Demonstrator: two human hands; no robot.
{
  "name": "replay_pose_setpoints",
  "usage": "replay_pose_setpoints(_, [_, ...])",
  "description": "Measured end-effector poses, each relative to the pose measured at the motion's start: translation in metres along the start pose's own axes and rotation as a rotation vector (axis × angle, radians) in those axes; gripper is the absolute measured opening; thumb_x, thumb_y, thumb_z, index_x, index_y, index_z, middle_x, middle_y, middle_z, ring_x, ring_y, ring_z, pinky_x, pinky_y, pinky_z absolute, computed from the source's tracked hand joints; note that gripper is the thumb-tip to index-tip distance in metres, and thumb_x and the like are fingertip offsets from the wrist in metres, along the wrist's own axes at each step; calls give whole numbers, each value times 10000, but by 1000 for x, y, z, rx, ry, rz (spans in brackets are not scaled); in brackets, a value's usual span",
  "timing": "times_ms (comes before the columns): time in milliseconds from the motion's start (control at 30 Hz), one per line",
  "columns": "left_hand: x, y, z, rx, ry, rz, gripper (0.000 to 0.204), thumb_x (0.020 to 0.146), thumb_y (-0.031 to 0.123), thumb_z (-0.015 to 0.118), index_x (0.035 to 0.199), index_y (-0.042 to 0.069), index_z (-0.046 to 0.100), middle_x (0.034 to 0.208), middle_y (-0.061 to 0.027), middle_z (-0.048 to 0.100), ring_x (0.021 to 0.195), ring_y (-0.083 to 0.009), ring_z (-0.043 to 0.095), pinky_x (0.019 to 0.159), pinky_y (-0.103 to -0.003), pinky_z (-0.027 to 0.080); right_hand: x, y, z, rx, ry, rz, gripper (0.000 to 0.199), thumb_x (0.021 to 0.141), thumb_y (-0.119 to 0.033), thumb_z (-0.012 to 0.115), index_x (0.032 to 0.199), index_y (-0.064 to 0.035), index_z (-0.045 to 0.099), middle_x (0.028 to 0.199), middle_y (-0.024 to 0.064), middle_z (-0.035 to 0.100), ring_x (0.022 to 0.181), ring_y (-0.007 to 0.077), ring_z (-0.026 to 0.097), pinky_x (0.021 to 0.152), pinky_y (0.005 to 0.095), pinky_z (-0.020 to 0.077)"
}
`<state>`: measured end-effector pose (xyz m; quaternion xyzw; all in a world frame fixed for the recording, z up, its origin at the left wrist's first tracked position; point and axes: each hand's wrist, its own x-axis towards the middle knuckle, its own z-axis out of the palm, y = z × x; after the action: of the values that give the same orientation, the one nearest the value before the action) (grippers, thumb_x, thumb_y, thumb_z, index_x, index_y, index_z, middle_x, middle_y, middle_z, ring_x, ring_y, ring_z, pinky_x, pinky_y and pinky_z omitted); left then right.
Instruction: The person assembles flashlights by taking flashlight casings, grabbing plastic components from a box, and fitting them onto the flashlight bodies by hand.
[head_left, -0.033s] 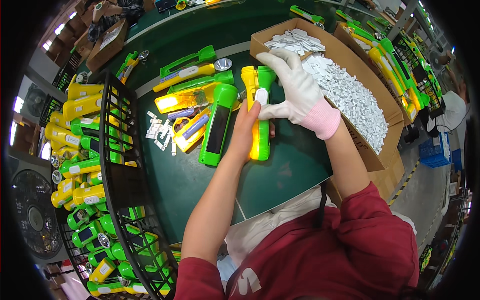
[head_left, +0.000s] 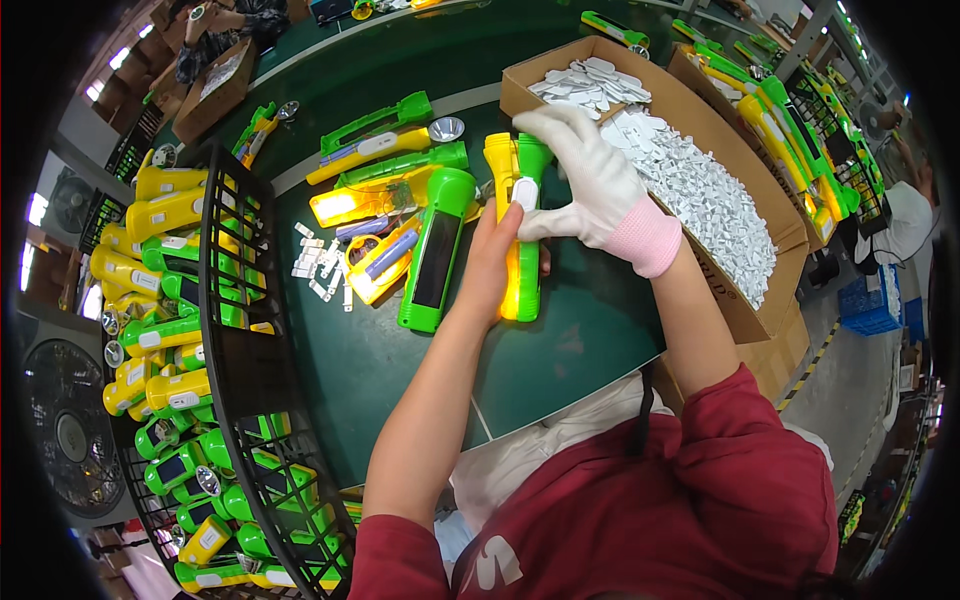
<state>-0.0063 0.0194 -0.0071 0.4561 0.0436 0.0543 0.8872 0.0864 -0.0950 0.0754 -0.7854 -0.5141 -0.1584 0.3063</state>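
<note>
head view: near the middle of the green desk, the bare left hand is wrapped around the lower body of a yellow and green flashlight, gripping it from its 9 o'clock side. the flashlight's long axis runs from 6 to 12 o'clock, wide head end at 12, away from the person. the gloved right hand comes over from 3 o'clock, fingers curled over the head end while the thumb presses a small white piece onto the upper body; it is closed on the flashlight, not open. both hands touch it, the left lower, the right higher.

just beside at 9 o'clock lies a larger green flashlight, parallel. at 2 o'clock an open cardboard box holds white parts. at 8 o'clock a black wire basket is full of flashlights.
</note>
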Motion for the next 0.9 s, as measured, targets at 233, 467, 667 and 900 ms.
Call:
replay_pose_setpoints(233, [1,-8,3,125,-20,50,397,917,446,393,1043,71,419,818,-98,559,574,-183,558,509,-292,454,5,5,-8,557,-235,460,412,737,-193,641,1081,8,538,912,85,554,796,121,546,737,260,455])
replay_pose_setpoints(467, [0,-5,3,82,-61,4,384,924,396,419,1116,65,392,815,-102,541,584,-168,550,548,-282,470,-4,16,19,683,10,414,325,759,-201,615,1011,0,572,862,90,587,777,148,567,722,272,457])
replay_pose_setpoints(667, [-3,-2,4,128,-47,-15,430,904,470,389,1041,64,420,802,-112,559,580,-198,564,517,-293,459,-4,8,18,522,104,335,241,779,-220,581,955,-58,615,834,119,586,751,228,586,678,303,457])
replay_pose_setpoints(900, [-3,0,2,86,-106,-222,472,908,473,361,1046,32,454,811,-134,574,609,-231,581,565,-320,478,-9,11,17,38,165,75,197,797,-191,567,956,-88,621,791,121,562,666,250,563,615,328,458])
